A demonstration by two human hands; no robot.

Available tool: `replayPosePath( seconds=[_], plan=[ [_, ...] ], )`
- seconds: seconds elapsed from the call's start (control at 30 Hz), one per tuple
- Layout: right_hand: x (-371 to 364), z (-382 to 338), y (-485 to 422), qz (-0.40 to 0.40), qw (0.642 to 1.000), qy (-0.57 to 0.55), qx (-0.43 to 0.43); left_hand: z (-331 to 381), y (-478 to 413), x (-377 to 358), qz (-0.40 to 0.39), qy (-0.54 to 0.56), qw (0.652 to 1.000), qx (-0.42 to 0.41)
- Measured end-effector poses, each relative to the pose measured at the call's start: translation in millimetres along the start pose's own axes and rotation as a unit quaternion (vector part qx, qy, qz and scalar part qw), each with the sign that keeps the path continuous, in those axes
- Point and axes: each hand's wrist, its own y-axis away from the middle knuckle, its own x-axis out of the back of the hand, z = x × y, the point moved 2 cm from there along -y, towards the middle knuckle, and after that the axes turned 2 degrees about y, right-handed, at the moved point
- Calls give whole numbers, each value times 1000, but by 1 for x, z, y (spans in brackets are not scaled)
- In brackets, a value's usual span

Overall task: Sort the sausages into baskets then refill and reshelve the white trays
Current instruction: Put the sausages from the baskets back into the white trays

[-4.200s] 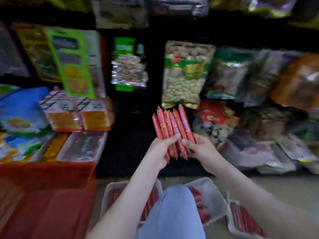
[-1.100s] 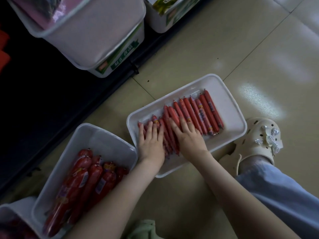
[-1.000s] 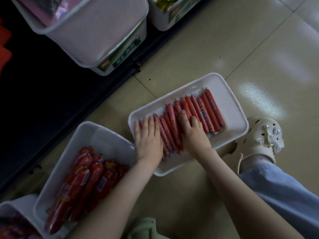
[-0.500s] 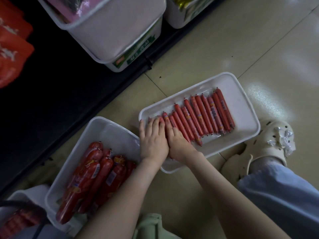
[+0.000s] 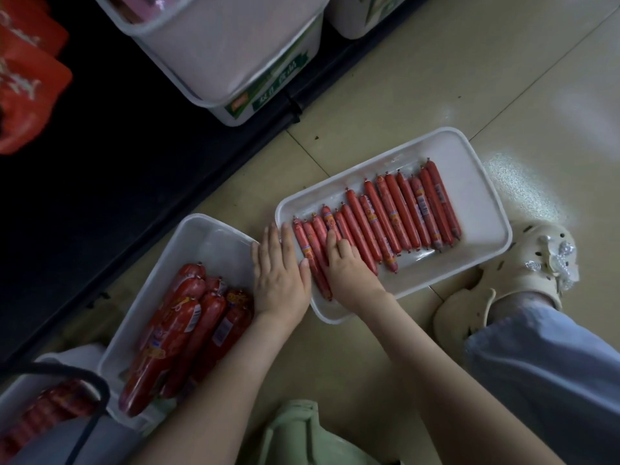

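Note:
A white tray [image 5: 469,156] lies on the tiled floor with several thin red sausages [image 5: 396,213] laid side by side in a row. My right hand [image 5: 349,266] rests flat on the sausages at the row's left end, fingers straight. My left hand [image 5: 280,266] lies flat over the tray's left rim, its thumb touching the outermost sausage. A second white tray [image 5: 208,233] to the left holds several thick red sausages [image 5: 188,327]. A third white tray [image 5: 20,387] with more red sausages shows at the bottom left corner.
White bins [image 5: 235,58] stand on the dark bottom shelf [image 5: 117,146] above the trays. Red packets [image 5: 23,95] lie at the far left. My cream clog [image 5: 516,273] and blue trouser leg [image 5: 550,374] sit right of the tray. A green object [image 5: 302,434] is at the bottom.
I brought a handful of thin sausages down from the shelf into the tray. Over the last second both hands spread them leftward into one flat row; my left hand slid onto the tray's left rim.

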Motion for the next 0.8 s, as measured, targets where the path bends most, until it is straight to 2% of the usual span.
replayPosePath(
  seconds=[0.1,0.17,0.2,0.3,0.4,0.53,0.8],
  plan=[
    [5,-4,10,52,997,53,-36,5,0,7,-62,-12,998,5],
    [16,-12,22,91,995,22,-35,7,-1,15,-94,-24,995,3],
    [21,-17,28,108,994,1,-27,8,-1,22,-86,-14,996,2],
    [52,-31,52,150,988,-36,-3,14,-1,52,-96,43,994,9],
    [99,-60,80,143,988,-48,31,17,-2,98,-55,75,996,-3],
    [147,-112,116,185,978,-59,80,7,9,185,-8,107,994,-22],
    [189,-275,182,251,941,-24,225,-87,100,326,98,130,987,12]
  ],
)
